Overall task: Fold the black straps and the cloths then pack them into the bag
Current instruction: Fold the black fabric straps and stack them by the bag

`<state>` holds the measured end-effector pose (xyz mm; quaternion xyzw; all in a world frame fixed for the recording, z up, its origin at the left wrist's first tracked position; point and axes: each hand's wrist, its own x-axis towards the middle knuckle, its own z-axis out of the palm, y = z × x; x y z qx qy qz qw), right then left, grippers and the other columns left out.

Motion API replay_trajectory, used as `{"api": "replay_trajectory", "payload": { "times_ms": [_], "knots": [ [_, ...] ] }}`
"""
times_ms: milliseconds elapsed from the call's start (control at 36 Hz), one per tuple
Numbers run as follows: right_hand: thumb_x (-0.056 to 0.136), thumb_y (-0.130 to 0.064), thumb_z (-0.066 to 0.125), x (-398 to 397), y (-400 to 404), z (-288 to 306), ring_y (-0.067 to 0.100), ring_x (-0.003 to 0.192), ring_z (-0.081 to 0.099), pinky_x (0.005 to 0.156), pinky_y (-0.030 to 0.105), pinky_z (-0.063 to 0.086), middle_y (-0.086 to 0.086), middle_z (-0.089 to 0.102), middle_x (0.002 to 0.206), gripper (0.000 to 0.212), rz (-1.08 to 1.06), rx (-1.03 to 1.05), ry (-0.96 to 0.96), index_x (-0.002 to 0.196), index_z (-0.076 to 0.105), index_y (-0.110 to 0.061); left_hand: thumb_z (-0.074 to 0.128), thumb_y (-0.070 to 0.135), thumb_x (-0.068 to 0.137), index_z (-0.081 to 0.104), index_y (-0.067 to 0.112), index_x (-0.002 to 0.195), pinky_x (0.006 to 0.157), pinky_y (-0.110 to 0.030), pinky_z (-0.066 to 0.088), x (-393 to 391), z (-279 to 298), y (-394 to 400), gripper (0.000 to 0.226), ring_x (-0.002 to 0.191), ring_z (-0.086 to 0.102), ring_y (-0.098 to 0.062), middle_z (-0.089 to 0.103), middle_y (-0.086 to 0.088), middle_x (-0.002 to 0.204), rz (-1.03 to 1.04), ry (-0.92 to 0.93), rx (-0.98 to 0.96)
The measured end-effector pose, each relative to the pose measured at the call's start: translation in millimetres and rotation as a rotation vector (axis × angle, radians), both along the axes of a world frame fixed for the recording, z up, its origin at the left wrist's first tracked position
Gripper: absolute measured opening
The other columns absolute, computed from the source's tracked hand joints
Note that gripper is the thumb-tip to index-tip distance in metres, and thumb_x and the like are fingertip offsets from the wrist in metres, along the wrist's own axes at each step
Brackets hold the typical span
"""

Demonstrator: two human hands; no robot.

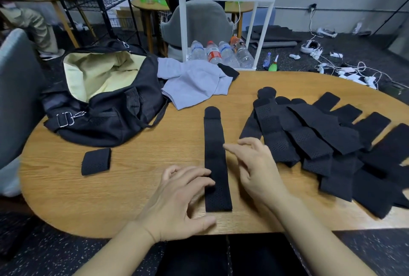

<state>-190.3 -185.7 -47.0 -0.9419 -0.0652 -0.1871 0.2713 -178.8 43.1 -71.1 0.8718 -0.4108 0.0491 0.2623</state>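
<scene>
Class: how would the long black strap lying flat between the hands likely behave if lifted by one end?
The strap probably droops: it looks like thin perforated fabric lying flat on the table. Likely light; unlikely to roll.

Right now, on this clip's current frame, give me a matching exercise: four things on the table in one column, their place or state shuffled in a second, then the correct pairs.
Things:
1. bag
2. folded strap
3. flat strap
4. grey cloth

Places or states:
A. stretched out straight between the left hand and right hand
B. unzipped, pale lining showing, at the table's left end
C. rumpled, unfolded, just right of the bag
D. small square bundle, alone in front of the bag

Pairs: 1-B, 2-D, 3-A, 4-C
</scene>
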Motion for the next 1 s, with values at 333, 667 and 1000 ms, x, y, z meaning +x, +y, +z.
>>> {"api": "replay_trajectory", "payload": {
  "times_ms": [333,667,1000],
  "knots": [
    [0.079,-0.028,0.056,-38.0,2.8,-16.6,0.003,0.124,0.031,0.104,0.023,0.030,-0.009,0.044,0.126,0.063,0.110,-0.021,0.288,0.142,0.045,-0.033,0.052,0.058,0.085,0.047,0.040,0.126,0.101,-0.012,0.013,7.6,-3.1,-14.0,0.046,0.114,0.024,0.031,0.052,0.031,0.123,0.151,0.144,-0.004],
    [0.082,-0.028,0.076,-13.0,26.9,-29.9,0.009,0.099,0.053,0.086,0.025,0.034,-0.019,0.062,0.087,0.034,-0.253,0.206,0.084,0.116,0.070,-0.027,0.067,0.044,0.088,0.048,0.036,0.130,0.090,-0.019,0.017,16.0,-10.2,-40.1,0.047,0.100,0.053,0.002,0.061,0.024,0.085,0.471,0.145,-0.152],
    [0.083,-0.029,0.074,-13.3,32.7,-37.1,0.013,0.098,0.052,0.088,0.027,0.037,-0.017,0.063,0.093,0.045,-0.284,0.167,0.082,0.126,0.061,-0.030,0.067,0.039,0.089,0.060,0.030,0.128,0.077,-0.026,0.016,21.3,-8.7,-39.8,0.040,0.090,0.054,-0.009,0.055,0.021,0.085,0.379,0.060,-0.006]
  ]
}}
